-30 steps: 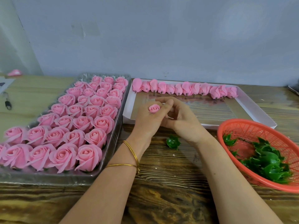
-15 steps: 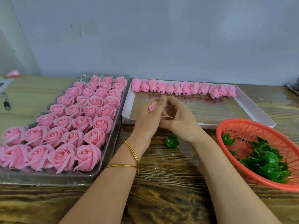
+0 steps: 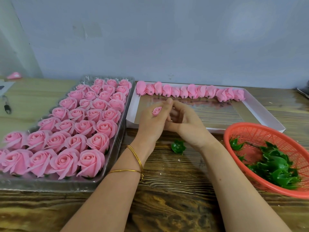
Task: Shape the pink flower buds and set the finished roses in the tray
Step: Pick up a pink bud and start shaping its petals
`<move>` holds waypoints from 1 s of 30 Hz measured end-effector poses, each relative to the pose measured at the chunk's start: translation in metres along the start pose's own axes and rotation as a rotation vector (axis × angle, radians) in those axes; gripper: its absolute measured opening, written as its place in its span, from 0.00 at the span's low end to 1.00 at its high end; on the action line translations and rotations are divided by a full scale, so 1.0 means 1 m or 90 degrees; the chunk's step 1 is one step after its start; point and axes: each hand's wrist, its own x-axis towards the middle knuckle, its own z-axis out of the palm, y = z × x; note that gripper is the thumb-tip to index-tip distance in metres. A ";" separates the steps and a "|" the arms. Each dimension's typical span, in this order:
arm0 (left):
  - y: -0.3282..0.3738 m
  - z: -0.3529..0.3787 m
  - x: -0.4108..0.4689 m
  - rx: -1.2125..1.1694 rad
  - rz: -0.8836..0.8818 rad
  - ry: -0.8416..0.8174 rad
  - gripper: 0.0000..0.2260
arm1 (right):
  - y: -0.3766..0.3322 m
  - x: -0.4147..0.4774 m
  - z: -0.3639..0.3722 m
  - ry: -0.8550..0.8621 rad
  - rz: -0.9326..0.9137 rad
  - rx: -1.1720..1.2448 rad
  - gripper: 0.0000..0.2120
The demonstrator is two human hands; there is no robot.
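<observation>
My left hand (image 3: pixel 150 121) grips a small pink bud (image 3: pixel 157 111) over the near edge of the white box; only the bud's top shows above the fingers. My right hand (image 3: pixel 185 122) is curled against the left hand, its fingers at the bud's hidden side. A row of unshaped pink buds (image 3: pixel 190 92) lies along the far side of the white box (image 3: pixel 260 113). The clear plastic tray (image 3: pixel 117 144) on the left holds several rows of finished pink roses (image 3: pixel 93 126).
A red plastic basket (image 3: pixel 250 131) with green calyx pieces (image 3: pixel 277 168) stands at the right. One green calyx (image 3: pixel 178 147) lies on the wooden table between my wrists. A pen (image 3: pixel 6 106) and a pink object (image 3: pixel 14 75) lie far left.
The bud has turned in my left hand from facing up to tilted sideways. My right hand has closed in against the left, and both shifted slightly away from me.
</observation>
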 end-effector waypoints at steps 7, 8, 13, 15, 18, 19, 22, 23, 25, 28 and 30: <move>0.002 0.003 0.000 -0.020 -0.018 0.043 0.24 | 0.001 0.000 0.002 0.031 -0.008 -0.046 0.23; 0.002 0.003 0.000 -0.021 -0.022 0.044 0.24 | 0.001 0.000 0.003 0.036 -0.009 -0.053 0.22; -0.001 0.002 0.000 -0.003 0.000 0.022 0.23 | 0.001 0.000 0.002 0.040 -0.018 -0.044 0.22; -0.001 0.001 0.000 0.002 0.011 -0.002 0.20 | -0.001 -0.001 0.001 0.025 -0.021 -0.030 0.21; -0.001 0.000 0.000 -0.018 0.018 -0.011 0.13 | -0.002 -0.002 0.000 0.001 -0.026 -0.016 0.21; -0.001 0.000 0.000 -0.026 0.019 -0.012 0.13 | -0.002 -0.002 0.000 -0.003 -0.029 -0.017 0.21; -0.001 -0.001 0.000 -0.028 0.014 -0.016 0.14 | -0.002 -0.001 0.001 -0.009 -0.033 -0.020 0.21; -0.001 -0.001 0.000 -0.025 0.010 -0.016 0.13 | -0.002 -0.001 0.001 -0.008 -0.031 -0.023 0.21; -0.001 -0.001 0.001 -0.016 0.005 -0.008 0.13 | -0.002 0.000 0.001 -0.004 -0.024 -0.033 0.19; -0.003 -0.001 0.002 -0.007 0.003 0.006 0.18 | -0.001 0.000 0.001 0.011 -0.007 -0.033 0.19; -0.003 0.000 0.003 -0.009 0.007 0.015 0.21 | -0.001 0.000 0.001 0.017 -0.006 -0.033 0.21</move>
